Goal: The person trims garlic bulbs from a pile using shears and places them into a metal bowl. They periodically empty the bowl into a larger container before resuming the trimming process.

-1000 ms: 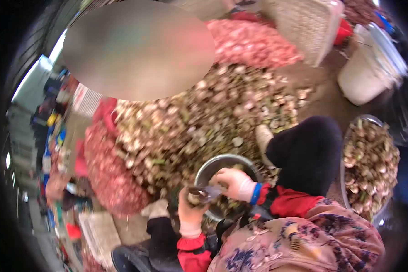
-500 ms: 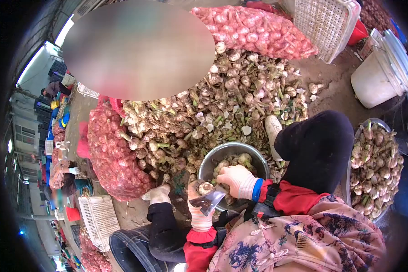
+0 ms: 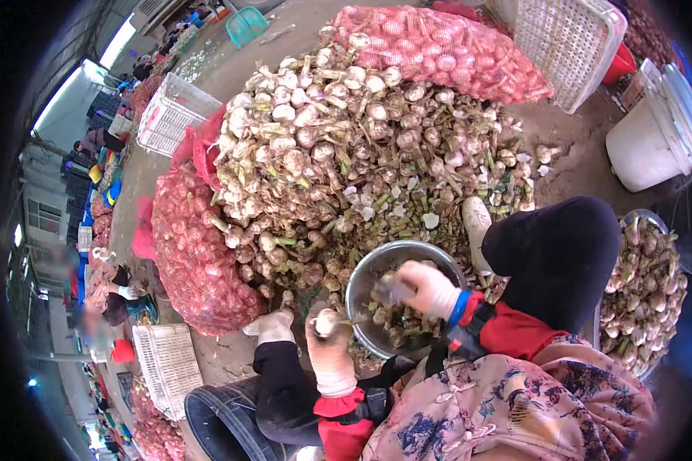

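Observation:
My left hand [image 3: 330,355], in a pale glove, has its fingers closed around a garlic bulb [image 3: 326,323], whose whitish face points up. Over the metal bowl [image 3: 354,296], my right hand [image 3: 432,290] is closed and blurred by motion. A grey smear at its fingers looks like the flat blade of a knife [image 3: 394,290]; its handle is hidden in the grip. Inside the bowl lie garlic pieces and trimmings [image 3: 396,326], partly hidden under the right hand.
A large heap of garlic bulbs [image 3: 323,146] spreads ahead, with trimmings near the bowl. Red mesh sacks [image 3: 200,253] flank it. A basin of garlic [image 3: 642,292] and white buckets [image 3: 653,138] stand right. A dark tub [image 3: 223,419] and white crate [image 3: 168,369] are left.
My right hand has moved away from my left hand, drawing the blade off the garlic bulb to over the bowl. My left hand still holds the bulb, slightly further left. The view has shifted a little.

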### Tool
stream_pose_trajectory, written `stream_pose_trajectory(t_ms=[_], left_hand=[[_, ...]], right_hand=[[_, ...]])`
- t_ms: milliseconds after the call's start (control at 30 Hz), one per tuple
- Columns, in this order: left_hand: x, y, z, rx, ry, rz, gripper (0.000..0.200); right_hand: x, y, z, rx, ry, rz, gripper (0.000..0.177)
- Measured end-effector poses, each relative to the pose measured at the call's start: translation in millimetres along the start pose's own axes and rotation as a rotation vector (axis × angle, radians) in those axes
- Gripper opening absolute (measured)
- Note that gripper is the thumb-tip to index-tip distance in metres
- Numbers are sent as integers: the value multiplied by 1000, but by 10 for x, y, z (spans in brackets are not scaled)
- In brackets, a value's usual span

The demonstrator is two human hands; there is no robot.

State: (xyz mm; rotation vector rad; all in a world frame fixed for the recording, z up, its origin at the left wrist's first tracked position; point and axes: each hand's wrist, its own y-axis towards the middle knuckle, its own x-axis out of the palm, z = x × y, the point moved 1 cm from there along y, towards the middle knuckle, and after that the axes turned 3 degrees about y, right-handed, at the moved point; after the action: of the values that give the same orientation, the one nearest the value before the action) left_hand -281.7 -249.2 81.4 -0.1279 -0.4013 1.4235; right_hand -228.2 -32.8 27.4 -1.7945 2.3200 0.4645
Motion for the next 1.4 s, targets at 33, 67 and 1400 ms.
stream_pose_trajectory(t_ms=[33,67,1400], left_hand=[[86,-47,103,-15,-213,-109,40],[181,-92,207,-30,-426,-220,37],[-535,2818,-1071,-153,193,-142,43]], right_hand=[[52,-19,-43,-31,-5,-72,14],[101,-17,-88,-62,-10,-141,15],[448,248,483,867,642,62,29]])
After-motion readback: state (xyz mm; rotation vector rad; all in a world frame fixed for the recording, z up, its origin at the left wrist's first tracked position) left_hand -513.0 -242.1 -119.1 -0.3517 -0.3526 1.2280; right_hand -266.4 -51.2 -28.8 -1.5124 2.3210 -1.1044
